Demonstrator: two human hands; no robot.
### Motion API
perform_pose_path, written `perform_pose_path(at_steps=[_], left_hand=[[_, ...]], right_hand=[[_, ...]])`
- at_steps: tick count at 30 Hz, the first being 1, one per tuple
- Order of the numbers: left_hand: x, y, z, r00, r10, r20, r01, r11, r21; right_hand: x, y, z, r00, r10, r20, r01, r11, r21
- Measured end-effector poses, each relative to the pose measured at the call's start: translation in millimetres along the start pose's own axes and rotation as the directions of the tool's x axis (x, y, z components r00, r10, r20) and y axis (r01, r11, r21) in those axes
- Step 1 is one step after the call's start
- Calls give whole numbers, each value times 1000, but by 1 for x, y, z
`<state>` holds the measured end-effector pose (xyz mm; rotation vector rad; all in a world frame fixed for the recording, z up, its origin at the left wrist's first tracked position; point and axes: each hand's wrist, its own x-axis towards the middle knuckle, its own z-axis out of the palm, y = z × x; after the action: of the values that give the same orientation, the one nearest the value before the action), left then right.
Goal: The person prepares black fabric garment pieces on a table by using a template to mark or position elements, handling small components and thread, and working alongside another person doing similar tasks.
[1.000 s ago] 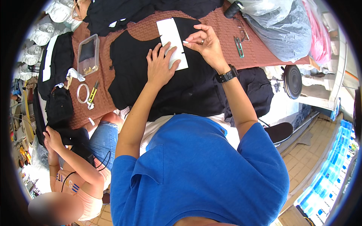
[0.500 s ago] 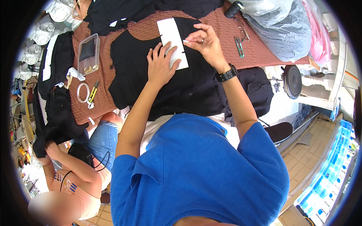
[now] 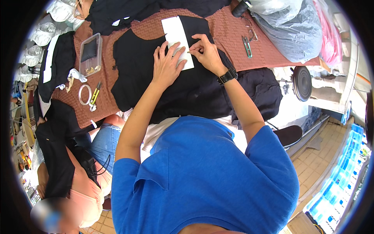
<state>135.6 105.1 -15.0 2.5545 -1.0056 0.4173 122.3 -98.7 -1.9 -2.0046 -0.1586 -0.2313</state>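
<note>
A cut piece of black fabric (image 3: 134, 66) lies spread on the table in front of me. On it rests a long white card template (image 3: 173, 28), notched along its edges. My left hand (image 3: 167, 65) lies flat on the template's lower part, fingers spread. At the template's right edge, my right hand (image 3: 207, 55) is closed in a pinch, with a dark watch on its wrist. A small white stick that looks like tailor's chalk was in that pinch a moment ago; the fingers now mostly hide it.
Green thread snips (image 3: 247, 46) lie to the right, below a black thread cone (image 3: 240, 8). Stuffed plastic bags (image 3: 288, 31) fill the far right. Leftward are a clear plastic box (image 3: 90, 54) and a yellow cutter (image 3: 95, 93). A co-worker (image 3: 87, 195) handles black fabric at lower left.
My right hand has moved down and left, bringing its pinch to the template's edge. My left hand stays on the template. The co-worker's black fabric has shifted downward.
</note>
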Motion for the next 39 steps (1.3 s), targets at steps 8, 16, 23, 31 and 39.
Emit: perform_pose_path(at_steps=[8, 16, 23, 31, 39], left_hand=[[4, -4, 3, 997, 55, -56, -63, 988, -140], [4, 1, -6, 997, 78, -15, -80, 988, -130], [1, 1, -5, 998, 63, 5, -61, 984, -168], [2, 3, -7, 999, 50, 15, -46, 976, -213], [-1, 2, -7, 999, 45, -5, -45, 973, -225]], right_hand=[[1, 6, 1, 997, 15, -79, -13, 1000, 22], [4, 8, 7, 993, 61, -106, -61, 998, 6], [3, 7, 10, 993, 57, -101, -58, 998, -11], [4, 11, 10, 994, 40, -105, -40, 999, 1], [80, 23, -89, 580, -19, -815, -44, 997, -55]])
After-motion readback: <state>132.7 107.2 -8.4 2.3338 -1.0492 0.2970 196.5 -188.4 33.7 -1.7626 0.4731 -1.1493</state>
